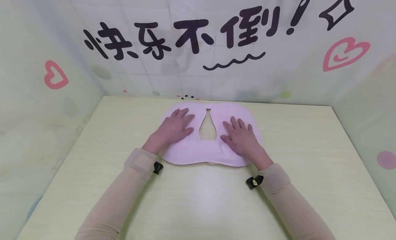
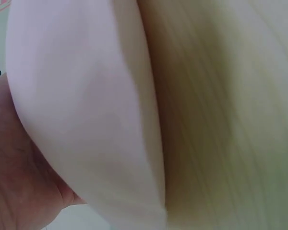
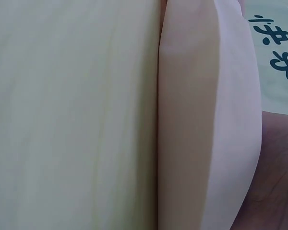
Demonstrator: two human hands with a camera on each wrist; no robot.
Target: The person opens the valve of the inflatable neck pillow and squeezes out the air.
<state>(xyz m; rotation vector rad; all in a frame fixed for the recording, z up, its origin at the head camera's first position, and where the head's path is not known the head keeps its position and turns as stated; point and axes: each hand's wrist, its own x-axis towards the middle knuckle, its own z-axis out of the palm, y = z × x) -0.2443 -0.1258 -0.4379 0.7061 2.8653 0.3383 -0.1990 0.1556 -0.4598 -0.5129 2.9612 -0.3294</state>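
A light pink pillow [image 1: 213, 152] with rounded corners lies flat on the table, a bottle-shaped cutout through its middle. On its left half rests my left hand [image 1: 175, 127], fingers spread over the surface. My right hand [image 1: 242, 138] lies on the right half, its fingers spread as well. The left wrist view shows the pillow's side [image 2: 81, 96] close up, with part of the left hand [image 2: 19, 177] behind it. In the right wrist view the pillow's edge [image 3: 235, 96] stands beside the table surface, and only part of the right hand [image 3: 273, 172] shows.
The pale wood-grain table [image 1: 198, 202] ends at a printed backdrop [image 1: 173, 75] with dark lettering and pink hearts. Side panels of the same kind rise at left and right. A small pale corner [image 1: 211, 163] peeks out under the pillow's front edge.
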